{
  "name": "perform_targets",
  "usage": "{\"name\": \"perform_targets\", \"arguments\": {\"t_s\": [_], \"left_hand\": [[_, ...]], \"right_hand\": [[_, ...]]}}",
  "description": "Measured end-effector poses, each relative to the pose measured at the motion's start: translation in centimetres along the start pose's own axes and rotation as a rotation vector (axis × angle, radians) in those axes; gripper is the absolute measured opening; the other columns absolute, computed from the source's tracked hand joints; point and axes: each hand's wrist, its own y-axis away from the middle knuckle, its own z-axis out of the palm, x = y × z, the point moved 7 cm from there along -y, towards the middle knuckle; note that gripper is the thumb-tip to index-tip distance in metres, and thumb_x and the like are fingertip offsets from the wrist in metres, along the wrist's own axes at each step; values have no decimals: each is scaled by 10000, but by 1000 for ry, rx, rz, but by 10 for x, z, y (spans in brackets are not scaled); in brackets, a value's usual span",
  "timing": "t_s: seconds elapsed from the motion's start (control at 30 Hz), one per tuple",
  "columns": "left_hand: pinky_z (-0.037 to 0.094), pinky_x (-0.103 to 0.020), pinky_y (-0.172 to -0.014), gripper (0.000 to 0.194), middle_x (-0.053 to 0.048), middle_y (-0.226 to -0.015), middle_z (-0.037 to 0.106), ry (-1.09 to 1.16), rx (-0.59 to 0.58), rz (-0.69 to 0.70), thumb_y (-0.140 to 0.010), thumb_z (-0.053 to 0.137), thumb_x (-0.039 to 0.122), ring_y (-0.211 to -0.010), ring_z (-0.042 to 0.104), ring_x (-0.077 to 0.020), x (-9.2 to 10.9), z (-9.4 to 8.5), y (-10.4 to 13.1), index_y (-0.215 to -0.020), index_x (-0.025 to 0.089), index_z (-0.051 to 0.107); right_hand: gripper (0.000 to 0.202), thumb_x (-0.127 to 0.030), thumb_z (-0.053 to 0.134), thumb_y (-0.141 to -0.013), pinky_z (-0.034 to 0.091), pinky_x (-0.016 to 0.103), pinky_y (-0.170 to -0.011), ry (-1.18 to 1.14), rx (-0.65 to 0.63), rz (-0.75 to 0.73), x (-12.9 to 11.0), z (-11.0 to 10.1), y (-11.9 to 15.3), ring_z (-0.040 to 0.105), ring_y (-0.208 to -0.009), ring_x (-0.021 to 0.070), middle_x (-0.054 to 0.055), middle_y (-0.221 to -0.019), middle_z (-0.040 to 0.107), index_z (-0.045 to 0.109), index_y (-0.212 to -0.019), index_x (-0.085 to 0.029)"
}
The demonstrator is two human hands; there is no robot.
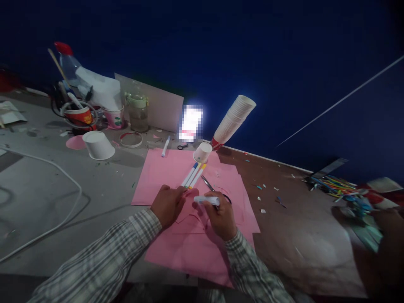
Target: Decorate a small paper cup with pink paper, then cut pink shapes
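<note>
Over sheets of pink paper (192,248), my right hand (222,216) is closed around a white, marker-like tube (206,200) held nearly level. My left hand (168,204) rests on the paper with its fingers curled in; what they pinch, if anything, is hidden. Just beyond its fingertips lie several white markers, among them one with a blue end (190,174) and one with a yellow end (198,176). Scissors (207,183) lie partly behind my right hand. A small white paper cup (202,152) sits at the far edge of the paper.
A tall leaning stack of paper cups (234,120) stands behind the paper, right of a bright, blurred-out screen (190,123). At left are an upturned white tub (99,145), a glass jar (138,113) and a white cable (67,179). Paper scraps (263,211) and a tool pile (334,185) lie right.
</note>
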Motion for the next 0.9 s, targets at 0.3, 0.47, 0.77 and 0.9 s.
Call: {"name": "perform_targets", "arguments": {"t_s": [0.3,0.47,0.77,0.9], "left_hand": [[370,-397,-825,257,-53,-874,746,-10,-20,-4,-983,365,226,-801,688,-223,0,2,1,-1114,171,578],[379,-411,-847,316,-71,-905,751,-19,-46,-8,-993,311,192,-841,702,-224,0,4,0,-1145,169,587],[387,-419,-842,316,-76,-886,757,-30,-43,-24,-1016,301,256,-802,704,-233,2,1,-1,-1115,157,585],[392,-413,-841,291,-78,-864,749,-34,-30,6,-999,318,229,-806,699,-233,1,4,0,-1099,155,581]], "right_hand": [[148,-324,574,-911,536,308,-628,-59,-50,65,0,15,3,671,-711,188,58,-844,712,626,-969,-198],[155,-335,537,-939,511,365,-726,53,-129,-58,-9,29,6,672,-798,220,75,-873,721,627,-961,-212],[111,-287,558,-934,449,375,-716,203,-64,-140,-8,16,-1,667,-747,216,58,-831,730,623,-937,-197],[127,-305,564,-932,478,349,-682,136,11,-83,-11,11,-1,654,-759,213,63,-845,720,625,-959,-198]]}}
